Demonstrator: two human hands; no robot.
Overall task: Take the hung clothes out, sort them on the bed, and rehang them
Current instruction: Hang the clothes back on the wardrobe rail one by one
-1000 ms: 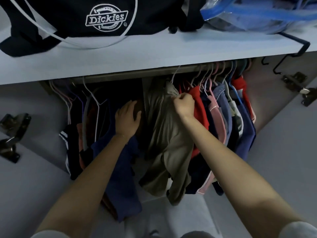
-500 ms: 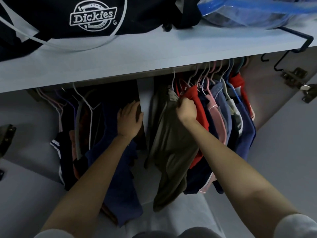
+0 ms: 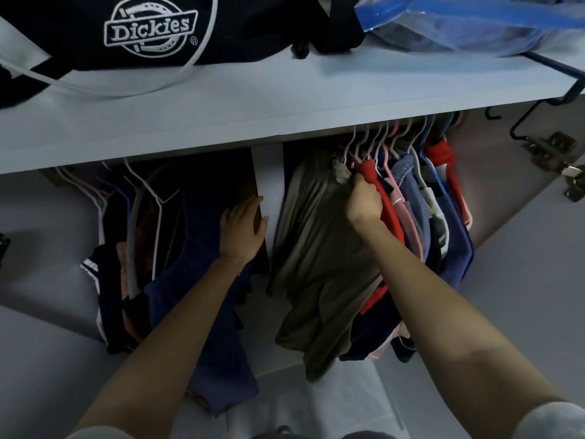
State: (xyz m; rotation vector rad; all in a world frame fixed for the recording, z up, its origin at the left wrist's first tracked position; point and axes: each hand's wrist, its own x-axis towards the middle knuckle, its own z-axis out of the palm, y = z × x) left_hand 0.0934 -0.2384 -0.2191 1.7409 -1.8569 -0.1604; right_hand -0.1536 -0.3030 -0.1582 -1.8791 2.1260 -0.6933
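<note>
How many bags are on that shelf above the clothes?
2. A black Dickies bag lies on the left of the shelf, a clear blue-trimmed plastic bag on its right. More may sit beyond the frame.

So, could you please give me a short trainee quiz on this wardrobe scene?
1. True or false: the right hand grips the olive-green hanging garment near its top.
2. Which brand name is stitched on the black fabric bag on the white shelf?
3. The left hand rests against: A the dark hanging clothes on the left; B a pillow; C the shelf.
Key: 1 true; 2 Dickies; 3 A.
</note>
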